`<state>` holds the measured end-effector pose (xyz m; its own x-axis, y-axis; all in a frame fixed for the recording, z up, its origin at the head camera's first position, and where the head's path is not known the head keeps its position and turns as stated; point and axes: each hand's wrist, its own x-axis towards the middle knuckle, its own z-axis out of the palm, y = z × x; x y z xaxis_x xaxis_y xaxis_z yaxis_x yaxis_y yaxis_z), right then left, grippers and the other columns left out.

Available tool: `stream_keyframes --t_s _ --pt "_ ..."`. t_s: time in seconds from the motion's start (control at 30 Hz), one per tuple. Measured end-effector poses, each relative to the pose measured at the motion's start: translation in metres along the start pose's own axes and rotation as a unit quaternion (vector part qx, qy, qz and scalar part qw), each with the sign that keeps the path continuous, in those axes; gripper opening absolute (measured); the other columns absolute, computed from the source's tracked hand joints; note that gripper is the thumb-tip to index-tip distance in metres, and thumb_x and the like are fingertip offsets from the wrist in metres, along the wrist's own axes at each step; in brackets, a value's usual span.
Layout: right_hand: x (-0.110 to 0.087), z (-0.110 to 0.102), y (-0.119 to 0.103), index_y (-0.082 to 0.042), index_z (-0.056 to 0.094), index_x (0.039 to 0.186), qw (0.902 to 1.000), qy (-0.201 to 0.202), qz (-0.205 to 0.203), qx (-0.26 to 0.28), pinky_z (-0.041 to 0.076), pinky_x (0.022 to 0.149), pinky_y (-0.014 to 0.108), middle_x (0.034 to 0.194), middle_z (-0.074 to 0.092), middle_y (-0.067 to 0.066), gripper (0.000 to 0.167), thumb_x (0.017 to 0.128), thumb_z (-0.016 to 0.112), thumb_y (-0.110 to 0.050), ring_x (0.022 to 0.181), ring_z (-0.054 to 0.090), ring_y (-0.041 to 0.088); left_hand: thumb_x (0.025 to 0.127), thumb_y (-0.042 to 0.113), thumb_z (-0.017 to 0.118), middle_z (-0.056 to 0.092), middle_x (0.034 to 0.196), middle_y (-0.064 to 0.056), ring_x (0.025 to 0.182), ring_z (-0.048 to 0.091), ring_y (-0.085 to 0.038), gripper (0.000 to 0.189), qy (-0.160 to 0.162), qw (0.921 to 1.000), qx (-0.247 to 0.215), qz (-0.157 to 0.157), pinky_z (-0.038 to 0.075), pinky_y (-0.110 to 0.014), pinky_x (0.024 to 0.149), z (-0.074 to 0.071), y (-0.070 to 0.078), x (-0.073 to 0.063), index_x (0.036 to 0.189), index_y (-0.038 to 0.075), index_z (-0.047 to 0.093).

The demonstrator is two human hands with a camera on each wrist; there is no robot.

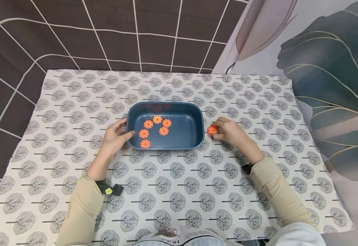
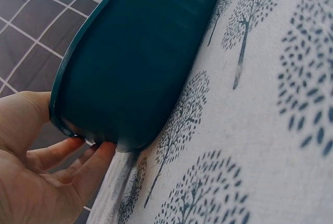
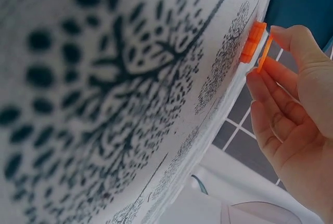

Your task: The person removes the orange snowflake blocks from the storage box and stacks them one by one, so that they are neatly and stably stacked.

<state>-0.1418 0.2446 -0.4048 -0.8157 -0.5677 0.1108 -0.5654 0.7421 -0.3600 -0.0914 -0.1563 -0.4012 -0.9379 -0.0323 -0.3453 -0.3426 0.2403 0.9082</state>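
A dark blue plastic tub sits on the table, with several orange notched discs lying in a curved row on the left part of its floor. My left hand grips the tub's left end, thumb over the rim and fingers against the outer wall. To the right of the tub, my right hand pinches one thin orange disc between thumb and fingers. Close beside that disc, a small stack of orange discs rests on the cloth.
A white cloth printed with grey trees covers the table. Dark curtain-like fabric with a white grid stands behind the back edge, and a leaf-patterned hanging is at the right. Each wrist wears a black camera strap.
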Motion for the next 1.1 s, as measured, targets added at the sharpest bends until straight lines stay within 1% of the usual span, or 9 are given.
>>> stream_keyframes --t_s 0.33,0.53,0.63,0.9,1.1 --pt "0.0002 0.001 -0.0015 -0.003 0.068 0.099 0.9999 -0.002 0.002 -0.014 0.056 0.065 0.032 0.091 0.065 0.008 0.035 0.072 0.079 -0.023 0.071 0.062 0.019 0.086 0.008 0.062 0.046 0.139 -0.015 0.128 0.042 -0.028 0.065 -0.003 1.0 -0.002 -0.002 0.043 -0.039 0.102 0.0 -0.0002 0.0004 0.144 0.013 0.033" --pt "0.0013 0.0017 -0.0013 -0.003 0.069 0.097 0.9995 0.006 -0.016 -0.025 0.054 0.062 0.03 0.087 0.065 0.007 0.034 0.073 0.079 -0.024 0.068 0.06 0.017 0.086 0.009 0.063 0.045 0.139 -0.015 0.129 0.041 -0.028 0.066 -0.002 1.0 -0.002 -0.005 0.043 -0.038 0.102 -0.0001 -0.0011 0.0 0.145 0.013 0.032" --pt "0.0012 0.0018 -0.0012 -0.003 0.069 0.097 0.9993 0.006 -0.018 -0.031 0.053 0.059 0.029 0.085 0.065 0.006 0.034 0.073 0.079 -0.025 0.066 0.059 0.016 0.086 0.009 0.063 0.046 0.139 -0.015 0.129 0.041 -0.028 0.066 -0.001 1.0 -0.001 -0.004 0.043 -0.038 0.102 -0.0001 -0.0011 -0.0001 0.145 0.014 0.033" --pt "0.0005 0.0015 -0.0016 -0.004 0.069 0.097 0.9994 0.004 -0.011 -0.034 0.054 0.062 0.032 0.087 0.066 0.008 0.035 0.073 0.079 -0.026 0.069 0.061 0.019 0.086 0.009 0.063 0.047 0.138 -0.015 0.128 0.042 -0.027 0.065 0.0 1.0 0.002 0.001 0.045 -0.038 0.1 0.0001 -0.0006 0.0005 0.144 0.013 0.033" --pt "0.0001 0.0021 -0.0009 -0.005 0.068 0.098 0.9993 -0.006 0.007 -0.036 0.055 0.065 0.034 0.09 0.066 0.008 0.035 0.075 0.077 -0.03 0.072 0.062 0.02 0.086 0.009 0.063 0.046 0.138 -0.016 0.128 0.042 -0.028 0.065 -0.001 1.0 -0.001 0.004 0.043 -0.039 0.102 -0.0003 -0.0014 0.0002 0.144 0.012 0.033"
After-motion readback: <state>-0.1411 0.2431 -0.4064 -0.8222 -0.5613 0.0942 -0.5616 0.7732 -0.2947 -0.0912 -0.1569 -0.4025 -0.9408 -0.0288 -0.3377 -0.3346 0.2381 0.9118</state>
